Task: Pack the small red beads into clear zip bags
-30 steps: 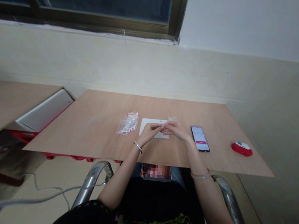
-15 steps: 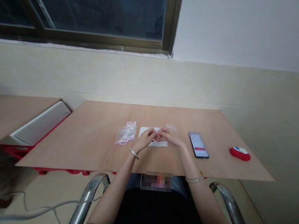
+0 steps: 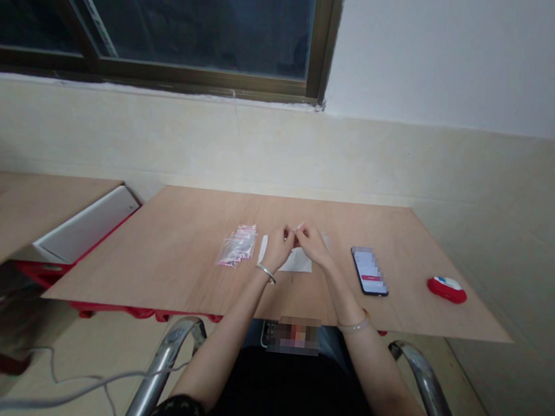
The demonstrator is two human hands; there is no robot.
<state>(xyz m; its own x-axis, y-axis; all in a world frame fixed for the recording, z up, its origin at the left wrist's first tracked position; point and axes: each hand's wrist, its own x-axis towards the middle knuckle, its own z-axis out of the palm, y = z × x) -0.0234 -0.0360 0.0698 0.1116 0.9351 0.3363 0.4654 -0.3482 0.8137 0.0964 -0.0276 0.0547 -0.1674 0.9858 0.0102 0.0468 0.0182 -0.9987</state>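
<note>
- Left hand point(image 3: 278, 247) and right hand point(image 3: 312, 243): fingers bent, fingertips close together; any item pinched between them cannot be made out.
- White sheet point(image 3: 299, 261): beneath the fingers, longer side running left to right; contact cannot be determined.
- Clear plastic bags point(image 3: 238, 246): left of the sheet, nearer the left hand.

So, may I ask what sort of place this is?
Probably a simple indoor workroom, though I cannot be sure: small plastic bags lie overlapping on a wooden table, and a second table is at the left.
</note>
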